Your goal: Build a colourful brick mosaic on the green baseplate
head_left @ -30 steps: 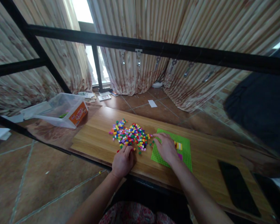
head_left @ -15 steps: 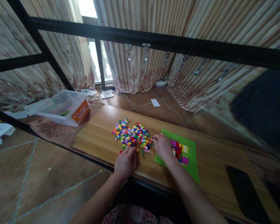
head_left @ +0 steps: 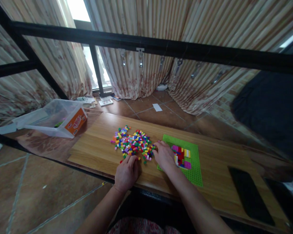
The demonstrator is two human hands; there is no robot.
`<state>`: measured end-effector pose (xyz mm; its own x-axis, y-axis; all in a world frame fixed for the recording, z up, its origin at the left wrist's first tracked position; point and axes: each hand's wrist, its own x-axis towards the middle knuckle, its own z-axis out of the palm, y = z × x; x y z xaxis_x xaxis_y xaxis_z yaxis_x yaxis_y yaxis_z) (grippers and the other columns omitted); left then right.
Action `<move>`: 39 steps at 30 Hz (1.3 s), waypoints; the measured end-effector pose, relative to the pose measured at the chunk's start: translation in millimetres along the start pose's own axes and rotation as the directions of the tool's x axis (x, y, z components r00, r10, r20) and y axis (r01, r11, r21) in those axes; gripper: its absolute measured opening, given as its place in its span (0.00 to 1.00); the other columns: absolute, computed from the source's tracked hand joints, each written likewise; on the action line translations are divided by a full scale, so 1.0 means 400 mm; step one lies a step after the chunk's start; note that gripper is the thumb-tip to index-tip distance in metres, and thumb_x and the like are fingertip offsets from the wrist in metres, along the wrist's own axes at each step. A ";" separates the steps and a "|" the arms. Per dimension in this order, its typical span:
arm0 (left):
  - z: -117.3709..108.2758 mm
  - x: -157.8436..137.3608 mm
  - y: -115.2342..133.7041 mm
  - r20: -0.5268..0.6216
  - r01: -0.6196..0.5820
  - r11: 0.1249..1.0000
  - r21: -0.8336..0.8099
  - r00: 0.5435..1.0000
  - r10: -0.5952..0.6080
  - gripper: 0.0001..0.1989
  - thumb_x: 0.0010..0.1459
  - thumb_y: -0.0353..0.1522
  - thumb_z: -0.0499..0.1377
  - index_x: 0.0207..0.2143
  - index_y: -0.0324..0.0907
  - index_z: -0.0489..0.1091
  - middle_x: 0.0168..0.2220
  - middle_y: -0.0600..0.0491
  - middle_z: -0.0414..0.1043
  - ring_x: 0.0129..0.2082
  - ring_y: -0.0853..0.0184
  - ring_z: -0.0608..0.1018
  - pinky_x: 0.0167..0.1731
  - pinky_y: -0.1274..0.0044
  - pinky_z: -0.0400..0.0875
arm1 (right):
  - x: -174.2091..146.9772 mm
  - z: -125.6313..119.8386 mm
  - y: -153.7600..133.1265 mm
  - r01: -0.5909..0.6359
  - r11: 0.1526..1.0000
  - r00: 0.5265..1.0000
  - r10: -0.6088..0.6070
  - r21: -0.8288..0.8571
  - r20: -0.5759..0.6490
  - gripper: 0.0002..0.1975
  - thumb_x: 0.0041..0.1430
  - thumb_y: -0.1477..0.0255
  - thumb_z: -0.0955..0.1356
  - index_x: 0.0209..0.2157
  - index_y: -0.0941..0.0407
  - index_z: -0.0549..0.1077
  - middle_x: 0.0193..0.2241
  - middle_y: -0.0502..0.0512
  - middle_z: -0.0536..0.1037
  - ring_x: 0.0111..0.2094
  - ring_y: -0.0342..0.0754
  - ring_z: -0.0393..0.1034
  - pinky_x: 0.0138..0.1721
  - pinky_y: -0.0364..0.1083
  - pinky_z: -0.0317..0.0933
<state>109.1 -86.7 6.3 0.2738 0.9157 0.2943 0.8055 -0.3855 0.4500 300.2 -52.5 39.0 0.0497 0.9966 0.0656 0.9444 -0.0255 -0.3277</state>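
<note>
A loose heap of small toy building bricks (head_left: 132, 143) in many colours lies on the wooden board. My left hand (head_left: 126, 173) rests at the heap's near edge, fingers curled together and pointing down; whatever they may hold is hidden. At the right edge of the heap is my right hand (head_left: 164, 156), its thumb and fingers a little apart beside the outermost bricks. Its wrist crosses the left part of a green studded baseplate (head_left: 195, 174). On that plate sits a flat patch of joined bricks (head_left: 181, 156) in red, yellow, magenta, white and blue, partly covered by my hand.
A clear plastic bin (head_left: 51, 125) with an orange label stands left of the wooden board (head_left: 92, 148), some green pieces inside. A dark flat slab (head_left: 250, 195) lies at the board's right end. A black metal rail (head_left: 107, 40) runs across beyond the board, before curtains (head_left: 158, 19).
The whole view has shifted, so the board and bin appear further left. My right thumb and fingers look slightly more spread at the heap's edge. My left hand keeps its place.
</note>
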 end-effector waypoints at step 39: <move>0.044 0.147 0.102 0.330 0.362 0.435 -0.824 0.932 -0.151 0.10 0.57 0.37 0.56 0.36 0.39 0.70 0.25 0.55 0.69 0.21 0.72 0.71 0.22 0.80 0.67 | -0.057 0.014 -0.003 0.162 0.693 0.975 -0.002 0.702 -0.223 0.13 0.55 0.75 0.66 0.41 0.52 0.77 0.37 0.53 0.78 0.39 0.47 0.73 0.42 0.47 0.67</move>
<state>167.4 -46.8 27.1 0.3067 0.9491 -0.0716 0.0161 0.0701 0.9974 296.2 -75.0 32.8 0.1187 0.9542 0.2747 0.4345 0.1989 -0.8785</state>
